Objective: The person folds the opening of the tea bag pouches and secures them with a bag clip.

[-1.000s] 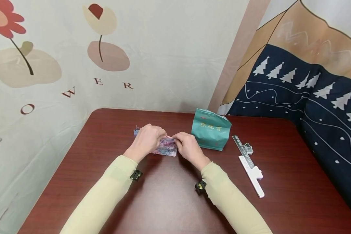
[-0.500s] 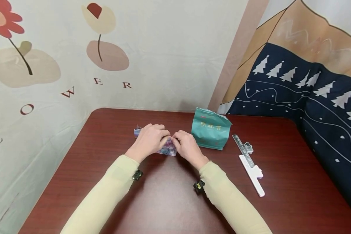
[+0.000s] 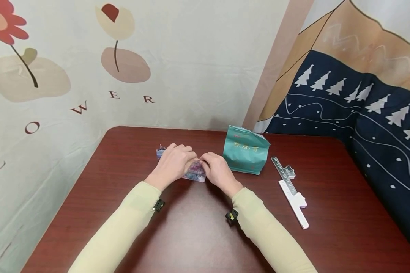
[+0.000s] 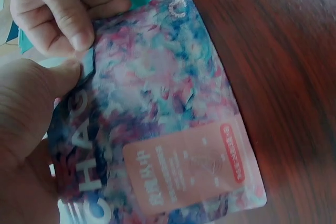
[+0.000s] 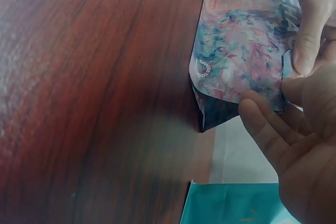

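Observation:
A pouch (image 4: 157, 77) with a pink, blue and white marbled print and a pink label stands between my hands, its top folded over. My left hand (image 3: 174, 161) pinches the folded top edge; its thumb shows in the left wrist view. Beside it, my right hand (image 3: 220, 170) pinches the same fold, thumb near the left thumb. In the right wrist view the right fingers (image 5: 257, 114) lie along the pouch's side, near its dark side gusset. A small bluish piece (image 3: 160, 153) shows beyond the left hand, mostly hidden by it.
A teal bag (image 3: 246, 151) with gold lettering stands just right of my right hand. Farther right lie a clear bag clip (image 3: 283, 174) with ruler-like marks and a white bag clip (image 3: 295, 208), end to end on the brown table (image 3: 191, 235). Printed cloth (image 3: 191, 76) hangs behind.
My left hand has shifted slightly right toward my right hand over the pouch's top, covering more of its front. The last half second shows almost no movement.

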A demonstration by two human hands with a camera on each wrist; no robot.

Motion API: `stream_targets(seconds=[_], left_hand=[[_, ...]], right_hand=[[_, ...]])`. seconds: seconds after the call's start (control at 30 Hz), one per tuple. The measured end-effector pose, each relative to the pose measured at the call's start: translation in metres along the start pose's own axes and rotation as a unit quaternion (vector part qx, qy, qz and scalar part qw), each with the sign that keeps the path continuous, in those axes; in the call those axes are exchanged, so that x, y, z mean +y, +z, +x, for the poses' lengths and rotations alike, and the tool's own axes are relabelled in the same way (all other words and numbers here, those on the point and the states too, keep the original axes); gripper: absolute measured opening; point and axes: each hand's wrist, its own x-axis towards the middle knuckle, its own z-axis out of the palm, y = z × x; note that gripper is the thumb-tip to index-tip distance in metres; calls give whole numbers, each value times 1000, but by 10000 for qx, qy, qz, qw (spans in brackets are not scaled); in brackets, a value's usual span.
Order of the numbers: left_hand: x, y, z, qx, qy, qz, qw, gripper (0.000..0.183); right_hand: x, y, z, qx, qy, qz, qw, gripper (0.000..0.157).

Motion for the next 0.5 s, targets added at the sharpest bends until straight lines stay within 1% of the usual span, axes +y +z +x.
stream_targets(seconds=[0.17,0.27,0.37,0.5], left_hand=[[-7,-6,-4,-131,-280,-83,9995,15],[-10,-8,-5,-226,-385,-115,9989,14],[-12,-9,-6,-322,-428,-114,9985,12],[-12,-8,-5,-364,-408,-74,9985,9]], right_hand=[[-1,-1,1,-125,58,24,9999,6],[-1,-2,1,-199,111,24,9997,5],[-2,-2,0,-312,177,21,9994,4],[-1,-2,-2,-422,261,-5,9988,8]])
